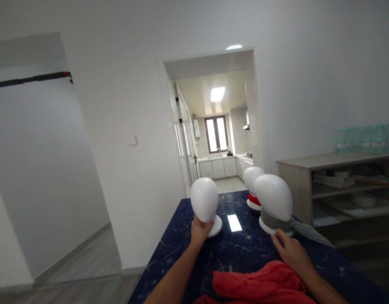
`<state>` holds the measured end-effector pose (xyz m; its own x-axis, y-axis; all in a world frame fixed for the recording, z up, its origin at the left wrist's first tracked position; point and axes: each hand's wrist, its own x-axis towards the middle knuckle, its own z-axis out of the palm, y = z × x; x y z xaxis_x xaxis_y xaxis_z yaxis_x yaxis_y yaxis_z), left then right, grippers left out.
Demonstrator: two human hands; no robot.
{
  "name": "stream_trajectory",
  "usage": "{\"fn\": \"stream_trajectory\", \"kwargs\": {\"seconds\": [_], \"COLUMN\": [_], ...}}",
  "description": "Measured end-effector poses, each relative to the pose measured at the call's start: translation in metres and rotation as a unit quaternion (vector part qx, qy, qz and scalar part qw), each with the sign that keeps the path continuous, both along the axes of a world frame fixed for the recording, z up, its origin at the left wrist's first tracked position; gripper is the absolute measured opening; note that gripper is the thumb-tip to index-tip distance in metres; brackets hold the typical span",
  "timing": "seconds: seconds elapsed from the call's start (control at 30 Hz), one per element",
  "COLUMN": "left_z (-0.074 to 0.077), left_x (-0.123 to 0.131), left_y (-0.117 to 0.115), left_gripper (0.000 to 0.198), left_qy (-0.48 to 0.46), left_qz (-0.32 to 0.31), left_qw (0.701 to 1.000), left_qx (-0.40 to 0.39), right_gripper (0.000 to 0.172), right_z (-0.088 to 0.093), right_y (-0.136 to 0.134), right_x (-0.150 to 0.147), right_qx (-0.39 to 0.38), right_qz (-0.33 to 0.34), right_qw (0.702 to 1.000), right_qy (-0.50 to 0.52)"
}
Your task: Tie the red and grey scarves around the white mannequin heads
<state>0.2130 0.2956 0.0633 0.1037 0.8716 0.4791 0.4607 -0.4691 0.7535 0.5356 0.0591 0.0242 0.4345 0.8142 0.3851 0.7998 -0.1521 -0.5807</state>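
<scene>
My left hand (200,232) is wrapped round the neck of a white mannequin head (205,198), which stands upright on its round base. To the right, another white mannequin head (274,197) has a grey scarf (273,223) round its neck, its loose end trailing right over the table. Just in front of that head's base is my right hand (287,245), thumb and fingertips drawn together; whether anything is between them is hidden. Behind stands a third white mannequin head (253,179) with a red cloth (254,199) at its neck. A crumpled red scarf (260,280) lies nearest me.
The heads stand on a dark blue marbled table (178,230). A wooden shelf unit (295,181) holding trays stands at the right, with several water bottles (367,141) on top. Beyond the table, a doorway opens onto a kitchen (218,166).
</scene>
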Motion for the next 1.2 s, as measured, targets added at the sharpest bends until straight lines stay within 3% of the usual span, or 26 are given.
{"fn": "stream_trajectory", "kwargs": {"seconds": [0.17, 0.3, 0.43, 0.63, 0.87, 0.93, 1.07, 1.2], "left_z": [0.024, 0.033, 0.030, 0.020, 0.013, 0.012, 0.006, -0.003], "left_x": [-0.062, -0.098, -0.109, -0.107, -0.106, -0.107, -0.112, -0.109], "left_y": [0.070, 0.110, 0.132, 0.149, 0.156, 0.151, 0.129, 0.085], "left_gripper": [0.079, 0.085, 0.089, 0.091, 0.066, 0.067, 0.089, 0.092], "left_qy": [0.019, 0.024, 0.023, 0.032, 0.071, 0.094, 0.145, 0.184], "left_qz": [0.103, 0.134, 0.122, 0.102, 0.080, 0.089, 0.136, 0.141], "left_qw": [0.993, 0.988, 0.990, 0.992, 0.992, 0.987, 0.972, 0.964], "left_qx": [-0.055, -0.078, -0.070, -0.070, -0.074, -0.091, -0.124, -0.134], "right_gripper": [0.031, 0.029, 0.029, 0.029, 0.029, 0.028, 0.026, 0.024], "right_z": [-0.005, -0.010, -0.013, -0.010, -0.005, -0.004, -0.001, 0.002], "right_y": [0.007, 0.009, 0.010, 0.008, 0.006, 0.006, 0.006, 0.006], "right_x": [-0.003, -0.003, -0.002, -0.002, -0.004, -0.005, -0.007, -0.008], "right_qx": [-0.007, -0.025, -0.031, -0.029, -0.029, -0.026, -0.028, -0.037], "right_qz": [-0.012, -0.026, -0.030, -0.029, -0.030, -0.032, -0.042, -0.047], "right_qw": [1.000, 0.999, 0.999, 0.999, 0.999, 0.999, 0.999, 0.998], "right_qy": [0.011, 0.014, 0.011, 0.018, 0.024, 0.023, 0.011, 0.000]}}
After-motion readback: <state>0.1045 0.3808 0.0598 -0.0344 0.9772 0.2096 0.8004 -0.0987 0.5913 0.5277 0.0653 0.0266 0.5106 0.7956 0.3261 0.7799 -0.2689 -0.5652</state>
